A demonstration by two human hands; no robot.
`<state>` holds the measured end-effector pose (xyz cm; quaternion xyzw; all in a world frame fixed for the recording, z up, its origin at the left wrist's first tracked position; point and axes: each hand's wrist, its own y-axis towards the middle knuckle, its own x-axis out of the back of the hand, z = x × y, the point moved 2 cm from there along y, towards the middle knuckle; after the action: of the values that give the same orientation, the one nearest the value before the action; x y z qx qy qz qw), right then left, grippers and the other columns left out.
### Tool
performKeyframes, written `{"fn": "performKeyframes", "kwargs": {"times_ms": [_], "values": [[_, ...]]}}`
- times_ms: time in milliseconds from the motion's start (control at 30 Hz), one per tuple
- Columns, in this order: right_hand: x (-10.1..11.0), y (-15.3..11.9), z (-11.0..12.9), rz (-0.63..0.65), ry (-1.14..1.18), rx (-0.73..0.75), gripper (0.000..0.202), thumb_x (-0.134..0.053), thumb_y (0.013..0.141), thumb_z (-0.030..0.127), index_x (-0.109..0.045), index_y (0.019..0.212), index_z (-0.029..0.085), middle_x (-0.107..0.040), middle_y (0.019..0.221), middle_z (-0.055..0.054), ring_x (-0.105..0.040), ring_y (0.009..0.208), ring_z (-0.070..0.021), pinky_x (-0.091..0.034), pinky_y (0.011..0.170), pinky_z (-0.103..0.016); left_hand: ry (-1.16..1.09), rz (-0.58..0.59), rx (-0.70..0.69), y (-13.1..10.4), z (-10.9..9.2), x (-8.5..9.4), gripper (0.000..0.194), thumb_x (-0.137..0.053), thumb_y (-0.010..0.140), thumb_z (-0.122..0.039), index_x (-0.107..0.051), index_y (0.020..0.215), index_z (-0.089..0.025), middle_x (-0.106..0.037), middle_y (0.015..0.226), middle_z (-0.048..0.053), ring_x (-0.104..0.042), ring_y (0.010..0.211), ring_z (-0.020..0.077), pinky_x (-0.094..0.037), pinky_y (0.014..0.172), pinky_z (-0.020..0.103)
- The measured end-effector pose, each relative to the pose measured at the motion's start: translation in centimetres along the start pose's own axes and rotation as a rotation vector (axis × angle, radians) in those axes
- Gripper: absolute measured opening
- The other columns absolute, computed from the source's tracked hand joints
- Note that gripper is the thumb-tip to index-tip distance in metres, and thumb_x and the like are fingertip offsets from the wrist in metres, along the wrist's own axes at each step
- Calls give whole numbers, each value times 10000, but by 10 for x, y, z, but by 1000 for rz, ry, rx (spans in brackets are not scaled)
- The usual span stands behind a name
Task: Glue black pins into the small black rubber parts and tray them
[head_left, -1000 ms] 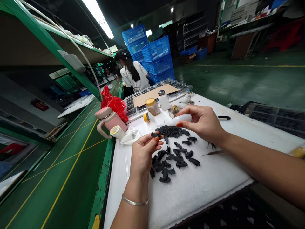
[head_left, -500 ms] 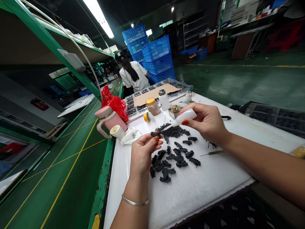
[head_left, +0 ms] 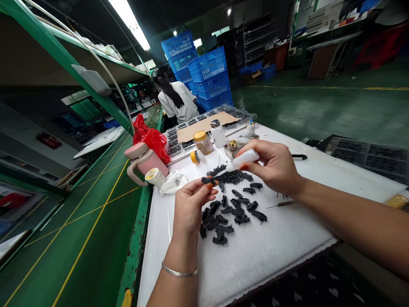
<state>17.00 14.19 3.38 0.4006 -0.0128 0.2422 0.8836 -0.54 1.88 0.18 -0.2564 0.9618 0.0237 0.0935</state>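
My left hand [head_left: 192,200] pinches a small curved black plastic part [head_left: 208,180] between thumb and fingers, above the white work surface [head_left: 255,260]. In my right hand [head_left: 275,164] is a white squeeze bottle [head_left: 245,159], tilted with its narrow tip pointing down and left toward that part. Whether the tip touches the part I cannot make out. Under and beyond the hands lies a heap of tiny black pieces [head_left: 231,176]. Several more curved black parts [head_left: 242,219] are scattered nearer to me. A thin pointed tool [head_left: 284,204] lies below my right wrist.
At the left edge stand a pink mug [head_left: 148,161], a white tub [head_left: 155,175] and a red plastic bag [head_left: 150,138]. Behind are a yellow-lidded jar [head_left: 202,143], a white pump bottle [head_left: 217,134] and a compartment tray [head_left: 174,143]. A person in white [head_left: 180,102] works beyond.
The squeeze bottle in my right hand has dipped slightly and shifted a little left. My left hand keeps its grip on the black part. The whole view has shifted slightly.
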Motion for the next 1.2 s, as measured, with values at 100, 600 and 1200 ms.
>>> {"fn": "performKeyframes", "kwargs": {"times_ms": [100,600,1200], "values": [[0,0,0,4,0,-1,162,-714,747,246,-656,868,156,-634,812,-35,-561,695,-150,-412,561,-257,4,4,0,0,0,0,266,-782,684,-219,-703,913,-109,-711,873,98,-652,645,112,-542,560,145],[0,0,0,2,-26,-23,181,-707,751,304,-654,854,165,-646,810,-44,-571,698,-162,-428,570,-265,12,12,-10,-1,-1,-1,252,-780,687,-228,-706,902,-120,-710,873,88,-654,651,113,-542,572,149],[-1,-1,-2,-5,7,-40,176,-707,750,286,-654,858,157,-641,813,-47,-571,713,-163,-437,579,-262,7,2,-10,-2,-1,-1,260,-789,668,-232,-708,885,-115,-702,854,83,-645,638,108,-541,565,153]]}}
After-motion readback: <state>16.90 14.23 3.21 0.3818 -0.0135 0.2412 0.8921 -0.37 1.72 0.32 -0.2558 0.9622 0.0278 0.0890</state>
